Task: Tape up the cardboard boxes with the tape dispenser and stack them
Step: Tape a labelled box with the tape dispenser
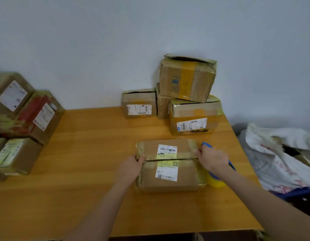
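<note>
Taping of the box (170, 171) between the hands is judged just begun: its left edge is gripped by the left hand (133, 165), the dispenser (206, 145) is grasped by the right hand (212, 158) at the right end of the seam (150, 160), and a straight pull along it is needed.

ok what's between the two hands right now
The cardboard box, its top seam gaping, lies between the left hand and the right hand, one at each end. The head view shows it.

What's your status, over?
Left hand grips cardboard box, left edge. Right hand at right edge, over tape dispenser, grip unclear. Top seam open. Nothing blocking.
</note>
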